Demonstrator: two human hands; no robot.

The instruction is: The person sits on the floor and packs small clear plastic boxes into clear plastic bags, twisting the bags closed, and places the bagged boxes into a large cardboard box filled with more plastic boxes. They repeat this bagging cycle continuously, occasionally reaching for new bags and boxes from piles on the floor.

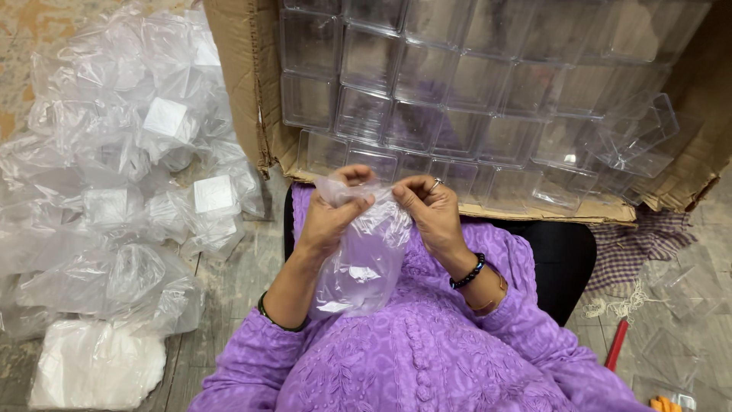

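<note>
Both hands pinch bag (364,252) mouth: left hand (329,217), right hand (433,210). Bagging step; next needs mouth twisted shut, likely.

Carton (252,84) ahead of lap, clear boxes (427,84) stacked inside. Bagged boxes (130,175) heaped to its left. Plastic bag (366,252) between left hand (332,217) and right hand (431,210), over lap.

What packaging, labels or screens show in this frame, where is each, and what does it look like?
Cardboard box: top centre, brown, open, filled with clear square containers.
Plastic bag: centre, clear, crinkled, held at its mouth by the left hand and right hand.
Bagged pile: left, clear bags with white boxes inside.
No labels or screens.
</note>
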